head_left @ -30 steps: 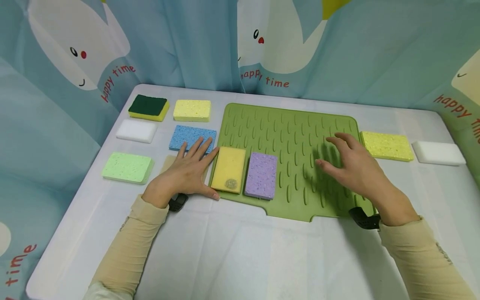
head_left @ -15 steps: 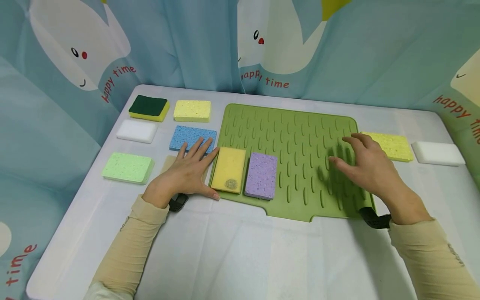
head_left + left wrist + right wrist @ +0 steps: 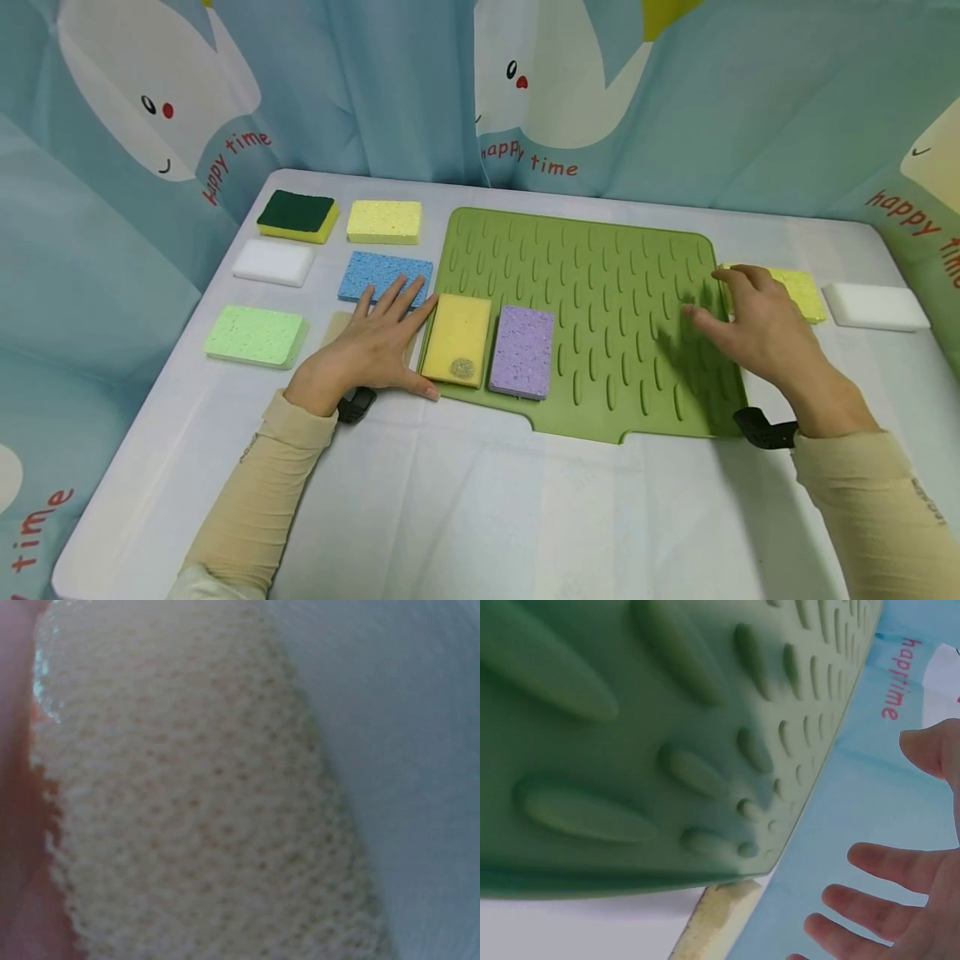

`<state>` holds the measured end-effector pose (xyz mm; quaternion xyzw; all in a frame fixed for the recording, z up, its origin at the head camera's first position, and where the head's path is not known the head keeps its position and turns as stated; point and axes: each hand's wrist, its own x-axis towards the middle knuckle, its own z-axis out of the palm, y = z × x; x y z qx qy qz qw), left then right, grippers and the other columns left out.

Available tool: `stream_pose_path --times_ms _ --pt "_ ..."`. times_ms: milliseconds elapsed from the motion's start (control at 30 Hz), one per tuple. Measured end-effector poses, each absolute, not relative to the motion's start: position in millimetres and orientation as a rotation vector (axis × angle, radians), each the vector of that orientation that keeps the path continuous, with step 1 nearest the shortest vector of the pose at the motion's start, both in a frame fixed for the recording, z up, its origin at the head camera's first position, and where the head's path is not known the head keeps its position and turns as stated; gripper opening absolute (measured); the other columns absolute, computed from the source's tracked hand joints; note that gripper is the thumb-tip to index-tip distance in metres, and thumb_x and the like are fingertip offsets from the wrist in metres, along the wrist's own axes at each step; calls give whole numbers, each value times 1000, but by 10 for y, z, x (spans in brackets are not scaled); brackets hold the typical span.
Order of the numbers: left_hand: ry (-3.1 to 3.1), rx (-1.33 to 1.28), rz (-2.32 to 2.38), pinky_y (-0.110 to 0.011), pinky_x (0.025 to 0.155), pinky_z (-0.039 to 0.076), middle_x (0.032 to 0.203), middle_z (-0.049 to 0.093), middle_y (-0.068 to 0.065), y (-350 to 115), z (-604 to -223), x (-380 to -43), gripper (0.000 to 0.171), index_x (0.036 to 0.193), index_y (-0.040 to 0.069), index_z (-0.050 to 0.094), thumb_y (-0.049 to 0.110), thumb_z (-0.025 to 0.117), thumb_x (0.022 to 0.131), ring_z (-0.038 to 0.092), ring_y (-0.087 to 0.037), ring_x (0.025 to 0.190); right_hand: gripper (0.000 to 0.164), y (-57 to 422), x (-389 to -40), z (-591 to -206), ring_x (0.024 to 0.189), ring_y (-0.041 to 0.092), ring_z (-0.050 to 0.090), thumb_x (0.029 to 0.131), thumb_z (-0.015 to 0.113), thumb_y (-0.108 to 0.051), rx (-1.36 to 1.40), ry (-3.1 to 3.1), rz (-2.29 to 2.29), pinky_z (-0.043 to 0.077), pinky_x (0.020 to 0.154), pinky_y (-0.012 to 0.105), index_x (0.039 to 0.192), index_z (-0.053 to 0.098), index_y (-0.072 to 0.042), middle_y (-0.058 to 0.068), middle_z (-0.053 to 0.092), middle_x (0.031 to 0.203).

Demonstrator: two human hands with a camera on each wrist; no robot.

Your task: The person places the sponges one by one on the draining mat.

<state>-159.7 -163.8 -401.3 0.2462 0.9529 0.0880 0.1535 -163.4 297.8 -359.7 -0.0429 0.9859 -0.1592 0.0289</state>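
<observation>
My left hand [image 3: 373,343] lies spread over a beige sponge [image 3: 336,327], its fingertips over the near edge of the blue sponge [image 3: 384,275]. Its thumb and index finger frame the left side of a yellow sponge [image 3: 453,333] with a grey round mark, on the left part of the green ridged mat [image 3: 600,275]. The beige sponge [image 3: 195,795] fills much of the left wrist view. To the right, my right hand [image 3: 768,329] hovers with fingers apart, holding nothing. It overlaps the mat's right edge and partly hides a speckled yellow sponge [image 3: 804,293].
A purple sponge [image 3: 522,352] lies on the mat. At the left stand a green-topped scrub sponge [image 3: 298,213], a pale yellow sponge [image 3: 384,221], a white sponge [image 3: 273,262] and a light green sponge [image 3: 256,336]. Another white sponge [image 3: 876,307] is far right. A curtain [image 3: 420,92] hangs behind the table.
My right hand has moved right across the mat, from over its right part to its right edge, now covering part of the speckled yellow sponge. The left hand and the sponges have stayed still.
</observation>
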Motion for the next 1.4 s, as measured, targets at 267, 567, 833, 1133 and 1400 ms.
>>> stream_pose_path --times_ms 267,567,833,1133,1400 --pt "2732 708 248 -65 120 -5 168 -9 -9 -1638 -4012 -1588 133 161 16 8 79 74 63 -10 -33 155 77 3116 -1688 -3641 126 64 29 99 50 -48 -58 3029 -478 30 96 74 139 37 17 44 27 145" --pt "2730 699 243 -64 120 -5 168 -9 -9 -1639 -4002 -1578 133 161 16 8 78 74 64 -10 -33 155 81 3226 -1720 -3668 124 65 29 99 48 -49 8 3010 -458 30 95 74 138 35 20 46 24 144" --pt "2730 702 248 -64 120 -5 168 -9 -9 -1640 -4002 -1576 132 161 16 8 78 74 64 -10 -33 155 82 3360 -1772 -3675 119 67 32 99 47 -49 59 3024 -411 31 94 75 136 34 22 49 26 140" --pt "2729 699 249 -64 120 -6 168 -9 -9 -1638 -4009 -1592 133 161 17 8 79 74 64 -11 -32 155 88 3473 -1851 -3647 106 63 36 98 43 -55 147 2980 -334 38 77 68 138 29 22 51 26 132" --pt "2730 706 257 -64 120 -6 168 -9 -9 -1641 -4010 -1595 133 161 16 8 78 74 64 -11 -32 155 97 3542 -1926 -3640 112 69 28 96 36 -65 245 2898 -282 35 82 74 142 23 19 53 19 134"
